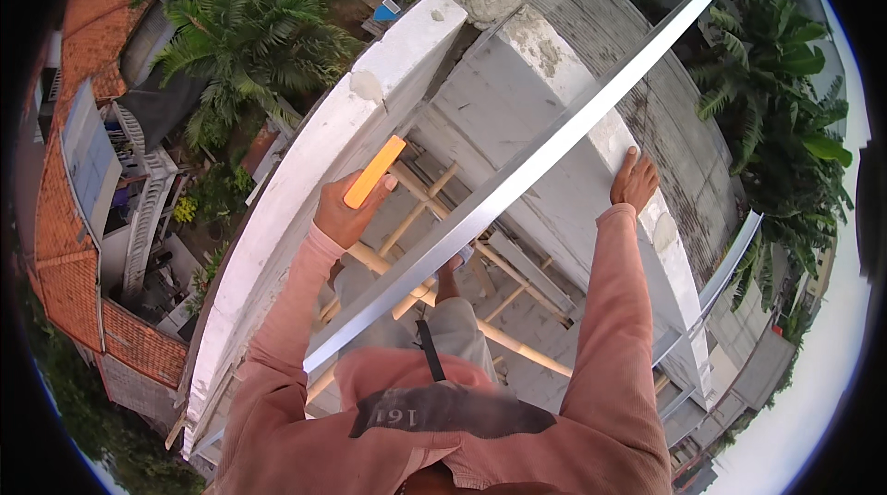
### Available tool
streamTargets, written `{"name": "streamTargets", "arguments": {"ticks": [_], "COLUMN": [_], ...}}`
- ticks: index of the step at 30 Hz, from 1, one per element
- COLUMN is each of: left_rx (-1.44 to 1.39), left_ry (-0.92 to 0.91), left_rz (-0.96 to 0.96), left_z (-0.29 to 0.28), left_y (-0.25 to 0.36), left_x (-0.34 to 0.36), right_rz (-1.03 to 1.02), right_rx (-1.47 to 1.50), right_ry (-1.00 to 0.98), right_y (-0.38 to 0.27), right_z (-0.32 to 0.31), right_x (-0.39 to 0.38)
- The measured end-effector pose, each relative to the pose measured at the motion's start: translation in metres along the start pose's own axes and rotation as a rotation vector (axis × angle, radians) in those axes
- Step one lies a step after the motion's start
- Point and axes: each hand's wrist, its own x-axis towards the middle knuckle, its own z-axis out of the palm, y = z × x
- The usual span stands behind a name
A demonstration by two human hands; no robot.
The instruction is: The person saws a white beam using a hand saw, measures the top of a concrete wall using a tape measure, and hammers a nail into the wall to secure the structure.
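Observation:
My left hand (346,208) grips a flat, rectangular orange-yellow bar (374,171), held above the gap between two pale walls. My right hand (634,179) rests with its fingers over the top edge of the right white wall (564,70). A long silver metal bar (554,139) crosses diagonally between my hands, from near my body at lower left up past the right wall.
The left wall (245,282) curves alongside me in the fisheye view. Below me are bamboo scaffold poles (517,347). A grey roof (688,190) lies beyond the right wall, with another metal strip (730,264). Palms (222,51) and tiled roofs (139,347) are down outside.

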Motion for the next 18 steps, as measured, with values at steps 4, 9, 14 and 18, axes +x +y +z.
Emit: {"name": "streamTargets", "arguments": {"ticks": [4, 9, 14, 18], "left_rx": [0.051, 0.173, 0.063, 0.051], "left_ry": [0.030, 0.069, 0.081, 0.038], "left_rz": [0.132, 0.183, 0.138, 0.023], "left_z": [0.039, 0.028, 0.031, -0.012], "left_y": [0.010, 0.020, 0.061, 0.076], "left_x": [0.083, 0.088, 0.049, 0.019], "right_rz": [-0.010, -0.013, 0.007, 0.001], "right_rx": [0.014, 0.025, -0.015, -0.027], "right_ry": [0.006, 0.026, -0.016, 0.005], "right_y": [0.000, -0.011, -0.008, -0.008], "right_z": [0.001, -0.008, -0.013, -0.012], "right_x": [0.003, 0.002, -0.001, 0.002]}}
